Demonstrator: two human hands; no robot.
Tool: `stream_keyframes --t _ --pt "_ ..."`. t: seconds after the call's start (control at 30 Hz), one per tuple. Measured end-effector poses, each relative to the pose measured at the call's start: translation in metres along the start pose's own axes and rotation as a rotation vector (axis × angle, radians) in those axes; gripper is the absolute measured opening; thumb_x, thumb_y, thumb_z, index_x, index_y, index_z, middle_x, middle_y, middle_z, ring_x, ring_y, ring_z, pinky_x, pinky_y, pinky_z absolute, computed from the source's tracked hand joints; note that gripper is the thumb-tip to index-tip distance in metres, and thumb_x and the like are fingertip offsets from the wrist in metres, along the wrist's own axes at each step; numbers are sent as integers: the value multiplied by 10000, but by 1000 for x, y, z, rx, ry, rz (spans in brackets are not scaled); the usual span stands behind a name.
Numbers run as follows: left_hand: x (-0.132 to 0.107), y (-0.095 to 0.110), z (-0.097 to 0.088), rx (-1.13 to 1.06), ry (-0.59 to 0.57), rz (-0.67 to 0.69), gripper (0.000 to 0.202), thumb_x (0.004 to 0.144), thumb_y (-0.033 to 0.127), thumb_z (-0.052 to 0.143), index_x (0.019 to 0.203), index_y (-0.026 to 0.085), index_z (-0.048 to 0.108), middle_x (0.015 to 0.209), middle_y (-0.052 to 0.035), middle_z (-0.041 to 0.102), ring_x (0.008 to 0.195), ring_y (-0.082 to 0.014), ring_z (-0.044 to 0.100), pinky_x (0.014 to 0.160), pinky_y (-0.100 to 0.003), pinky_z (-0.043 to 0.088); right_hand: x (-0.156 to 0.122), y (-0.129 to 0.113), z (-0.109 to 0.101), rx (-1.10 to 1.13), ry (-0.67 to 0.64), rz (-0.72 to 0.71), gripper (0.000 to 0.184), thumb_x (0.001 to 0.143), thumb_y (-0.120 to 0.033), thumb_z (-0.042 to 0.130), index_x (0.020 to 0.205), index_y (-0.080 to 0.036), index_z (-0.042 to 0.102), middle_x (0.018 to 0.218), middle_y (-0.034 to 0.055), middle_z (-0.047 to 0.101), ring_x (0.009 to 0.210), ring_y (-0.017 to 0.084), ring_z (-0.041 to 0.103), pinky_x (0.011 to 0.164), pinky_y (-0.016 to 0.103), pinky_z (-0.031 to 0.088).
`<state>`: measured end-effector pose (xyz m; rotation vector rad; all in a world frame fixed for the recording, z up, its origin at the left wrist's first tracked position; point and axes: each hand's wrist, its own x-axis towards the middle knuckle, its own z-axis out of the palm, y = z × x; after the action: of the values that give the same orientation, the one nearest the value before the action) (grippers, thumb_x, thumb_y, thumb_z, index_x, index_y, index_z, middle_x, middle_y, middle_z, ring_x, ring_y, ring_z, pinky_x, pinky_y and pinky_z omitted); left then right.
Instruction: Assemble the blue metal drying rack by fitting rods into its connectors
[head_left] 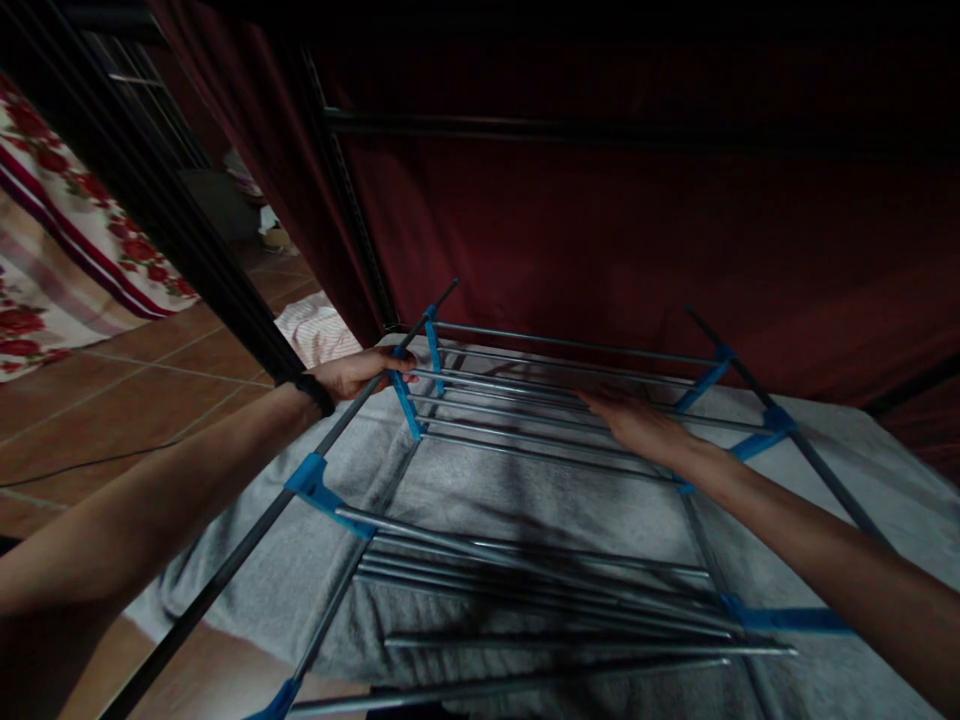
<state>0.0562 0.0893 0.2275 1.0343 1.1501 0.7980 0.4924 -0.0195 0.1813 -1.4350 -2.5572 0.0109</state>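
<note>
A metal rack (525, 560) with grey rods and blue plastic joints lies tilted over a grey towel (480, 490) on the floor. My left hand (360, 372), a dark band at its wrist, is closed round the rack's left side pole near a blue joint (405, 400). My right hand (637, 420) lies flat with fingers stretched out on the upper tier of rods (540, 400), holding nothing.
A dark red fabric wardrobe wall (637, 220) with a black frame pole (352, 200) stands right behind the rack. Brown floor tiles (120, 400) lie to the left. A floral sheet (67, 220) hangs at far left, and a pale striped cloth (319, 330) lies near the wardrobe corner.
</note>
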Motion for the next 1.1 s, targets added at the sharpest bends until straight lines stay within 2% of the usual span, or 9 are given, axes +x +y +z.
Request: stream_keyframes --t 0.1,0.3,0.47,0.8,0.97,1.1 --pt "1 -2 1 -3 6 -10 280 667 41 835 775 143 597 692 -20 643 599 -129 646 604 -213 602 0 1 1 2 13 -7 644 903 -27 418 1502 -248 509 1506 84 541 1386 255 521 1174 472 419" --pt "3 -7 4 -38 51 74 270 667 56 837 785 144 611 703 -8 623 607 -113 615 631 -213 593 -2 -2 -2 10 33 4 648 911 -43 429 1511 -280 496 1502 65 546 1391 264 514 1166 476 432" --pt "5 -9 2 -13 91 107 301 623 17 818 791 138 600 718 7 605 621 -103 609 655 -214 587 -1 -1 -2 -8 27 -8 603 933 -53 423 1497 -244 518 1493 97 549 1377 268 530 1173 478 421" --pt "7 -9 2 -27 96 90 311 576 -34 740 785 140 591 683 13 596 580 -100 604 590 -190 559 -1 -1 -4 2 4 -28 684 908 -17 423 1548 -259 435 1496 84 548 1373 250 533 1154 452 450" --pt "5 -9 3 0 62 94 345 542 -42 725 802 144 593 671 14 606 556 -101 591 545 -186 527 -2 -2 -3 -21 8 -10 662 904 -21 426 1524 -249 476 1508 86 534 1385 262 519 1156 478 443" --pt "7 -9 3 7 65 111 315 549 -30 727 777 138 590 669 14 605 556 -95 587 539 -179 525 -2 0 -1 -33 26 -22 597 931 -50 427 1494 -232 510 1492 86 556 1387 242 519 1157 445 441"
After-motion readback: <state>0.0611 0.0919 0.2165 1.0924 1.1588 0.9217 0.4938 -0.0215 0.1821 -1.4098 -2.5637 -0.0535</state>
